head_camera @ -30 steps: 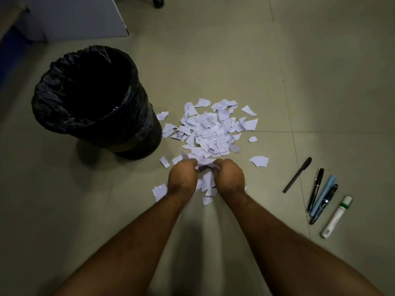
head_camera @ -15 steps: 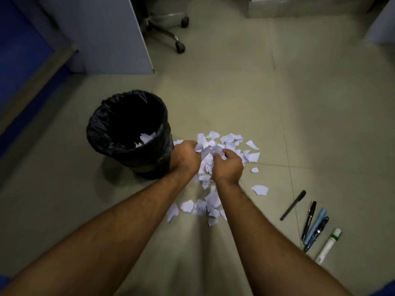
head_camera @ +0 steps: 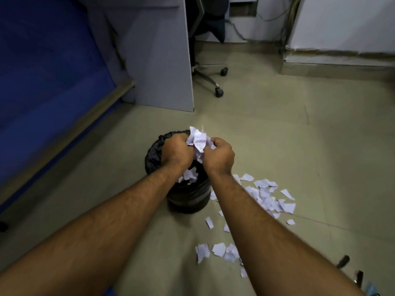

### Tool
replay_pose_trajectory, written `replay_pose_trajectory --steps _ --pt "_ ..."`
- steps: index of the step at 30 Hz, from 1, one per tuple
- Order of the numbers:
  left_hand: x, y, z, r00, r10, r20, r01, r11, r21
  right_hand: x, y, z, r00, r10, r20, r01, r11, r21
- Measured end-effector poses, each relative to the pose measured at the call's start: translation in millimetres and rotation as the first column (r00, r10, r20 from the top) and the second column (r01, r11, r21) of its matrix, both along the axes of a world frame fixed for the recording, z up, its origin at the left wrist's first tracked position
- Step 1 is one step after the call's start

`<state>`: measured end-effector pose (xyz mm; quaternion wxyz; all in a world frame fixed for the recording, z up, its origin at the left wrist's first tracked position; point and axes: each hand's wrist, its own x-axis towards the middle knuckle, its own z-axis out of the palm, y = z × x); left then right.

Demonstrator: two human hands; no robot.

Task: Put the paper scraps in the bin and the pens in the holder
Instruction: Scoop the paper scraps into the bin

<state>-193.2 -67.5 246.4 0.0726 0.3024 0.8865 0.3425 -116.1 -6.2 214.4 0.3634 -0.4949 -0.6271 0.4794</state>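
Nearest, at the lower right edge, the dark pens (head_camera: 343, 261) are cut off and blurred, so their direction cannot be told. Loose paper scraps (head_camera: 268, 198) lie scattered flat on the floor (head_camera: 277, 135) just right of the bin (head_camera: 188, 197) and nearer than it. Above the bin's mouth, the left hand (head_camera: 176, 151) and right hand (head_camera: 219, 155) each curl their grip around a shared crumpled bundle of scraps (head_camera: 198, 142), pressed between them; its torn ends stick upward. More scraps (head_camera: 190, 175) show inside the bin, whose liner is largely hidden by the hands. Beyond the bin stand a grey partition (head_camera: 162, 60) and an office chair (head_camera: 210, 75).
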Motion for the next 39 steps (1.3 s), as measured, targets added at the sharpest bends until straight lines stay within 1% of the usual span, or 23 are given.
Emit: replay_pose_trajectory --steps 2,5,8,10,12,14,17,20,22,25,27,29,30,32,33,35,37,39 --pt "-17.6 -9.8 -8.7 0.999 0.049 0.014 -0.048 0.996 -0.069 -14.7 -4.9 -5.8 0.987 0.081 0.136 -0.086 0.996 0.027" --pt "-34.9 -16.6 -26.0 0.996 0.073 0.058 -0.065 0.989 -0.131 -25.9 -8.7 -16.6 0.921 0.187 0.341 -0.216 0.975 0.048" --pt "-44.4 -15.6 -41.6 0.993 0.082 0.083 -0.064 0.979 -0.196 -33.9 -12.0 -26.6 0.834 0.264 0.485 -0.318 0.948 0.03" --pt "-46.6 -14.3 -49.8 0.995 0.056 0.082 -0.034 0.969 -0.246 -36.2 -13.5 -28.3 0.794 0.283 0.538 -0.353 0.935 0.029" --pt "-47.5 -13.1 -52.4 1.0 0.013 0.029 -0.003 0.951 -0.31 -36.6 -13.9 -25.4 0.808 0.264 0.527 -0.339 0.94 0.048" --pt "-46.7 -10.0 -51.5 0.999 -0.025 -0.033 0.012 0.944 -0.33 -34.4 -11.7 -20.6 0.849 0.233 0.475 -0.303 0.95 0.076" --pt "-36.3 -2.9 -43.9 0.994 -0.061 -0.086 0.034 0.958 -0.284 -27.4 -5.9 -16.1 0.927 0.131 0.352 -0.172 0.981 0.087" --pt "-17.6 6.6 -38.0 0.979 -0.127 -0.159 0.092 0.973 -0.213 -14.7 2.9 -11.9 0.964 0.055 0.261 -0.073 0.995 0.061" --pt "0.6 14.6 -29.0 0.978 -0.15 -0.143 0.133 0.983 -0.127 -2.5 10.9 -7.9 0.982 0.024 0.188 -0.031 0.999 0.035" --pt "37.3 31.6 -19.5 0.96 -0.255 -0.113 0.252 0.967 -0.043 26.9 22.4 -10.8 0.993 -0.056 0.1 0.052 0.998 0.041" --pt "66.5 43.4 -26.0 0.945 -0.316 -0.081 0.311 0.948 -0.059 55.6 33.4 -25.1 0.989 -0.129 0.074 0.127 0.992 0.026" --pt "98.8 53.8 -50.3 0.917 -0.393 -0.064 0.381 0.913 -0.146 91.2 45.2 -52.3 0.975 -0.202 0.088 0.204 0.979 -0.017" --pt "109.9 54.8 -64.7 0.908 -0.417 -0.052 0.401 0.896 -0.19 106.4 47.7 -65.8 0.967 -0.226 0.118 0.232 0.972 -0.036" --pt "132.3 56.1 -104.5 0.892 -0.451 0.018 0.44 0.86 -0.257 141.0 50.7 -101.5 0.943 -0.234 0.239 0.252 0.966 -0.05" --pt "143.9 56.8 -130.5 0.875 -0.481 0.057 0.474 0.826 -0.304 160.5 51.1 -125.5 0.924 -0.203 0.323 0.234 0.97 -0.06" --pt "156.3 55.6 -179.3 0.848 -0.517 0.115 0.514 0.753 -0.41 189.2 47.8 -169.8 0.877 -0.054 0.478 0.117 0.988 -0.105" --pt "164.6 56.6 -221.7 0.842 -0.523 0.133 0.508 0.687 -0.52 209.4 43.6 -210.8 0.789 0.111 0.604 -0.026 0.989 -0.147" --pt "164.5 62.2 -250.9 0.831 -0.542 0.123 0.485 0.599 -0.638 218.8 42.4 -242.0 0.655 0.206 0.727 -0.127 0.979 -0.162"
